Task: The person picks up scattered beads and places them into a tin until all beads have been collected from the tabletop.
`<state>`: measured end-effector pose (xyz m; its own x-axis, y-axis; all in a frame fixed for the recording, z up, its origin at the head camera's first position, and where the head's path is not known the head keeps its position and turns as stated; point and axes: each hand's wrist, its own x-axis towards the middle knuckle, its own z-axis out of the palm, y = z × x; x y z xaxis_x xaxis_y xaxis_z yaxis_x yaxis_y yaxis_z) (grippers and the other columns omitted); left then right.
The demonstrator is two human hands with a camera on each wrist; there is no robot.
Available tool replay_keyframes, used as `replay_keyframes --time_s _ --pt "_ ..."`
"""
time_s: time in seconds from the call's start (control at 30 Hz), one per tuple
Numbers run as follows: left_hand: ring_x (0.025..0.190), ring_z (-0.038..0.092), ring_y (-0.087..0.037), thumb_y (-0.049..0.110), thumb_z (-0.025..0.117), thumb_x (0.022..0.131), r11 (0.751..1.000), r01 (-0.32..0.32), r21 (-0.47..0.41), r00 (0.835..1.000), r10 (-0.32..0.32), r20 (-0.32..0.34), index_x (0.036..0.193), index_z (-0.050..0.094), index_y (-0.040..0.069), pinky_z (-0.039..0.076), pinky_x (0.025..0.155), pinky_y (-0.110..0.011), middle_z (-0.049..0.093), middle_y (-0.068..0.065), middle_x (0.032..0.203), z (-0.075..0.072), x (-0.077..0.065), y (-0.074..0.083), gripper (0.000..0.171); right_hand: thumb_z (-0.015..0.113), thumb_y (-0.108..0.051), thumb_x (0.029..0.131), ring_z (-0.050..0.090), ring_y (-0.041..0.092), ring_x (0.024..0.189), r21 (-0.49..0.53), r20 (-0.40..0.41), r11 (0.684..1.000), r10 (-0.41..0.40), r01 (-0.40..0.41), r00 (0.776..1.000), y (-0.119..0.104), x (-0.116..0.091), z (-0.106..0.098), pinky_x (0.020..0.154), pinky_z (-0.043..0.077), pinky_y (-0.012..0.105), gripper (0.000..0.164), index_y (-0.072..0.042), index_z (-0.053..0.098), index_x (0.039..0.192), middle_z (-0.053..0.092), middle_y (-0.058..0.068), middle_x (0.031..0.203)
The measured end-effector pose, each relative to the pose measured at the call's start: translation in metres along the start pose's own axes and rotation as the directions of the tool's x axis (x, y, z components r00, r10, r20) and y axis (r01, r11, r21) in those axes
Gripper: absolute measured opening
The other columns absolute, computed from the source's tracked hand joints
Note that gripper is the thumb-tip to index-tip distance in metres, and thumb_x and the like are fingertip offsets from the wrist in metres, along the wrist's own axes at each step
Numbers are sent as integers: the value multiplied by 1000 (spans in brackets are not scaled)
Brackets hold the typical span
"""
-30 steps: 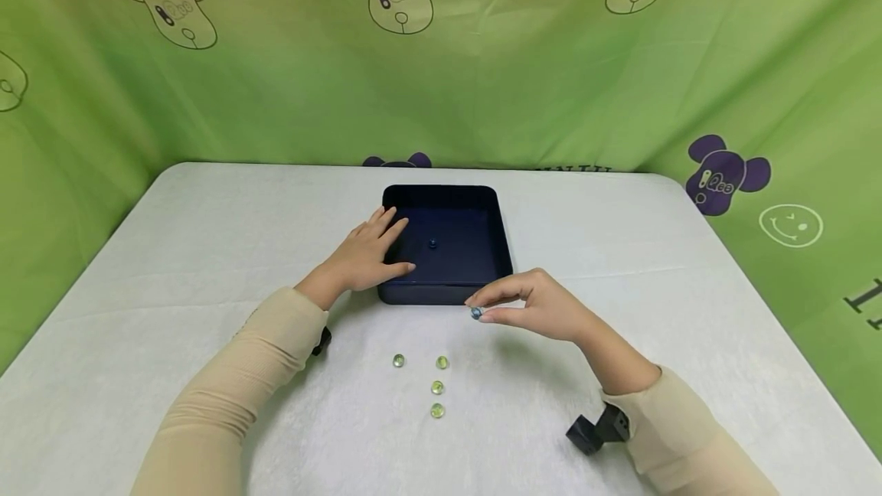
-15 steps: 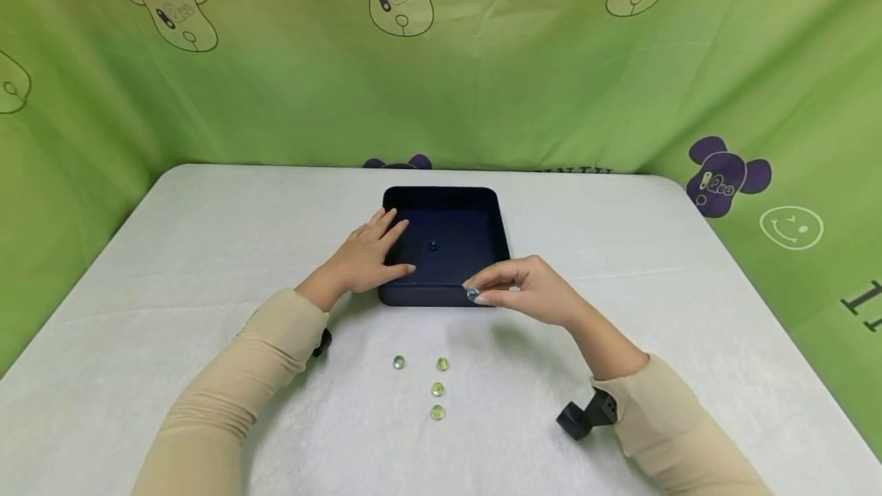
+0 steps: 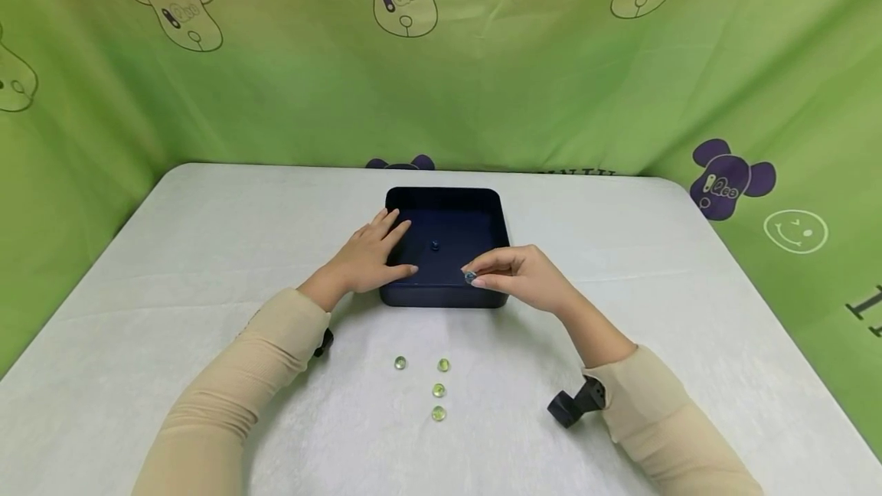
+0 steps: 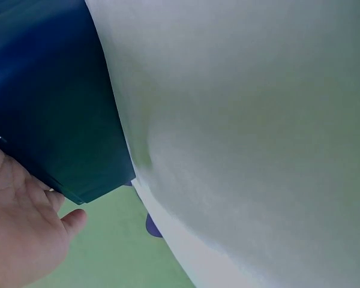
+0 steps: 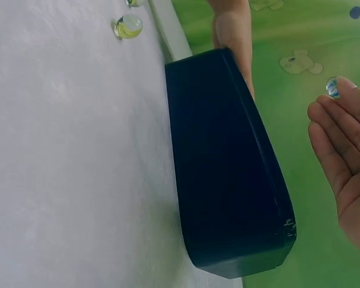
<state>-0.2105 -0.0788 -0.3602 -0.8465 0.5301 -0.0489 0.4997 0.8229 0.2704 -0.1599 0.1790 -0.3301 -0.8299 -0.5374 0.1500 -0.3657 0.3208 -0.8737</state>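
A small clear marble with blue in it [image 3: 470, 277] is pinched between the thumb and fingertips of my right hand [image 3: 520, 274], above the near right part of a dark blue square tray [image 3: 441, 296]. In the right wrist view, the marble [image 5: 332, 87] shows at the fingertips, higher than the tray's rim. My left hand [image 3: 365, 257] rests on the tray's left rim, fingers spread and straight, thumb over the inside. One dark blue marble [image 3: 435, 246] lies on the tray floor. Seen from the left wrist, the palm [image 4: 24, 222] lies against the tray wall [image 4: 66, 108].
Several green-yellow glass marbles lie on the white cloth in front of the tray: one at left [image 3: 400, 363] and a column to its right, including a middle one [image 3: 439, 389]. A green printed curtain [image 3: 289, 98] hangs behind the white table [image 3: 207, 251].
My right hand has carried the blue marble forward and slightly left, from in front of the tray to over its near rim. My left hand has stayed on the tray's left side.
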Motion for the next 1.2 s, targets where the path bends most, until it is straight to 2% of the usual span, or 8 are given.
replay_keyframes --time_s 0.23,0.57,0.83,1.2 --pt "129 -7 -21 55 42 82 1000 3 -1 1000 -3 4 140 13 14 10 101 -44 1 -9 144 -1 0 1 76 64 -15 78 60 14 81 13 -40 997 70 -70 997 6 7 -1 67 48 29 22 -1 65 96 63 10 95" --pt "129 -7 -22 54 42 83 1000 0 -6 1000 0 0 140 14 13 9 101 -44 1 -9 144 -1 1 1 76 64 -21 78 59 15 81 -3 -85 994 113 -113 990 12 18 -3 68 48 31 24 -5 65 96 62 7 95" --pt "129 -4 -23 53 43 83 1000 10 4 1000 -10 4 140 13 13 9 101 -44 2 -10 144 -2 0 1 75 64 -24 78 59 16 82 -6 -51 991 136 -137 989 16 32 0 70 48 32 25 -6 65 96 62 6 95" --pt "129 -7 -22 56 39 83 1000 11 7 1000 -11 23 140 11 15 8 101 -43 0 -8 144 -2 1 1 75 63 -17 79 59 15 79 -122 -18 988 96 -98 995 25 52 2 67 48 28 21 -4 65 96 63 5 91"
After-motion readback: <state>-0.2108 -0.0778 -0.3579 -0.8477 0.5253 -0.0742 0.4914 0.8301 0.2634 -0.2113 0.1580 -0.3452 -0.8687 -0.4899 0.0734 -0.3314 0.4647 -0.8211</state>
